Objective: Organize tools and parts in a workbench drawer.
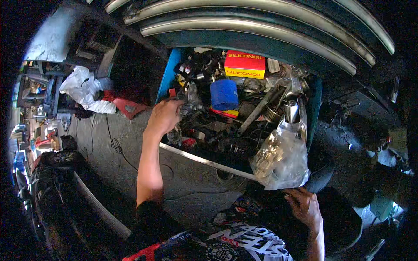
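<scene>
A drawer (209, 161) full of mixed mechanical parts and small plastic bags is pulled out before me. My left hand (165, 115) reaches over its left side, fingers curled beside a small clear plastic bag (193, 93); whether they grip anything is hidden. My right hand (303, 205) is at the drawer's front right corner, just below a clear bag of brass-coloured parts (277, 160). Its fingertips are in shadow, so its hold is unclear. Among the parts are a blue cylindrical object (224, 94), a red and yellow box (245, 65) and a long metal bar (258, 111).
Curved-looking metal tubes (248, 27) run above the drawer. To the left, a white plastic bag (83, 89) lies by a red metal bracket (129, 106). A dark cable (116, 145) trails over the concrete floor (98, 137). A tyre (62, 160) is at lower left.
</scene>
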Available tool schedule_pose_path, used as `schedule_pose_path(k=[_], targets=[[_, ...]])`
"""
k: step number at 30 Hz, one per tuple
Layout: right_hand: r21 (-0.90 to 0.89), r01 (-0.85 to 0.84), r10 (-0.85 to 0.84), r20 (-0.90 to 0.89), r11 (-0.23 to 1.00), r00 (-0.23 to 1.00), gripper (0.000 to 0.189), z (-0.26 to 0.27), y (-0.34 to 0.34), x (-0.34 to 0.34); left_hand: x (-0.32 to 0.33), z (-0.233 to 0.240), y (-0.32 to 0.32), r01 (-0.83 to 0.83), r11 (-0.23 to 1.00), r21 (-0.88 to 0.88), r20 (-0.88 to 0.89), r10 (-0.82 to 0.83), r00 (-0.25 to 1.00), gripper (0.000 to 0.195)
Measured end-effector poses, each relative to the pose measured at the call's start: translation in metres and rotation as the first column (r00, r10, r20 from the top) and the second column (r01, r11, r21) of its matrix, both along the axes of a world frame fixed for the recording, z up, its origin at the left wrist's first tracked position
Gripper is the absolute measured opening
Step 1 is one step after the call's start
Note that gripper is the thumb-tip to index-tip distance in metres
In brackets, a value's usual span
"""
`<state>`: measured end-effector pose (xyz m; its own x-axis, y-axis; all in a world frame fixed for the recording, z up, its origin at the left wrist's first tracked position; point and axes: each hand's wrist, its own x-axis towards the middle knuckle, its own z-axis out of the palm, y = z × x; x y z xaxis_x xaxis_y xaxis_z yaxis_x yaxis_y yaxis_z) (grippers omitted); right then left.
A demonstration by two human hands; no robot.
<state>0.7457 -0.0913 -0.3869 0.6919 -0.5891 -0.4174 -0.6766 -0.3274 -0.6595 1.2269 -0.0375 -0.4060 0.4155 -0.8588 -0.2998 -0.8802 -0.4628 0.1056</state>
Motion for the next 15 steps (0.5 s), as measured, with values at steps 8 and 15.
schedule_pose_path(k=[8, 15], targets=[[-0.015, 0.007, -0.006, 0.031, 1.0, 0.999, 0.019, -0.001, 0.002, 0.002, 0.014, -0.014, -0.002, -0.006, 0.957, -0.29, 0.003, 0.008, 1.0, 0.025], [0.021, 0.034, -0.034, 0.003, 0.999, 0.999, 0.017, -0.001, 0.004, 0.003, 0.051, 0.049, 0.04, -0.098, 0.771, -0.63, 0.104, 0.209, 0.972, 0.018]])
